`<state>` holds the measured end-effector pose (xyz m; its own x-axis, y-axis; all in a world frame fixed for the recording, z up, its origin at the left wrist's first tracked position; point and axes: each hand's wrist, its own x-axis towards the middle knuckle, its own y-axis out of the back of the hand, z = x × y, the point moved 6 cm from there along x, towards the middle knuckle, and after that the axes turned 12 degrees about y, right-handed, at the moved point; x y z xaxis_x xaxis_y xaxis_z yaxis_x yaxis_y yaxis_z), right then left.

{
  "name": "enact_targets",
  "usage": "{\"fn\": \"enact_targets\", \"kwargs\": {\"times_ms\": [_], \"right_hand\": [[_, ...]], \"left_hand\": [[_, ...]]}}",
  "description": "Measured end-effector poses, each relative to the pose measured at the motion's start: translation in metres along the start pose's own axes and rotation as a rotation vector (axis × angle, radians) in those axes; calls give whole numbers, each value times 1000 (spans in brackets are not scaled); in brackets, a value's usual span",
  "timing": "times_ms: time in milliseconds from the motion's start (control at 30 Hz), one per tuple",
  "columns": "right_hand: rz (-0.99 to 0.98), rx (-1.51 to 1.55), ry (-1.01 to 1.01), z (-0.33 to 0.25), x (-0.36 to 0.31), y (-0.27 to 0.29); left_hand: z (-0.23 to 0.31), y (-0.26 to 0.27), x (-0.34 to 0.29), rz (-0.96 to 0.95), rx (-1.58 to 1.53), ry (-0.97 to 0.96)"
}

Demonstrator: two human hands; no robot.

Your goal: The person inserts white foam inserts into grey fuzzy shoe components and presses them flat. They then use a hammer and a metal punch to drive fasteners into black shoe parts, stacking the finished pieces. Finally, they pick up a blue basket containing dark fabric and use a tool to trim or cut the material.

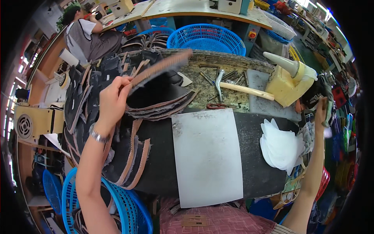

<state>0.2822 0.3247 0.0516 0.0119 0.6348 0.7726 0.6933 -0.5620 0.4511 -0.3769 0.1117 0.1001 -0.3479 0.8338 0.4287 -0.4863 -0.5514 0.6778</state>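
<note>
Our left hand (113, 99) pinches a brown-edged piece (161, 70) above stacked dark pieces (157, 112), our right hand (321, 111) blurred, its grip we cannot tell

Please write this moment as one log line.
left hand: pinching brown-edged piece, raised | right hand: at grey-green object, grip unclear | nearby: white sheet, hammer, white pieces

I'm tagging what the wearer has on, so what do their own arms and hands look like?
The left hand is ungloved, with a silvery linked metal band around its wrist. The right hand looks ungloved and shows no band. The left forearm and right forearm are bare. Striped cloth, perhaps a sleeve edge, shows by the right arm.
</note>
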Motion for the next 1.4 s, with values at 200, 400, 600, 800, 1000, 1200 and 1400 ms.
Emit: {"fn": "enact_targets", "kwargs": {"times_ms": [200, 400, 600, 800, 1000, 1200, 1400], "right_hand": [[-398, -143, 525, -208, -43, -26], [-855, 120, 541, -281, -112, -114], [-1173, 245, 599, -309, -158, -150], [-1019, 456, 426, -340, -91, -244], [-1279, 45, 691, -406, -148, -412], [-1557, 113, 858, -395, -130, -376], [-559, 430, 1211, -380, -106, -183]], "left_hand": [[158, -59, -141, -764, 259, -586], [108, -88, -105, -632, 22, -386], [-24, -85, -27, -264, 559, -184], [-19, -33, 39, -11, 342, 0], [-13, -62, 36, -87, 479, 7], [-7, -76, 18, -155, 518, -53], [35, -99, -28, -220, 196, -329]]}}
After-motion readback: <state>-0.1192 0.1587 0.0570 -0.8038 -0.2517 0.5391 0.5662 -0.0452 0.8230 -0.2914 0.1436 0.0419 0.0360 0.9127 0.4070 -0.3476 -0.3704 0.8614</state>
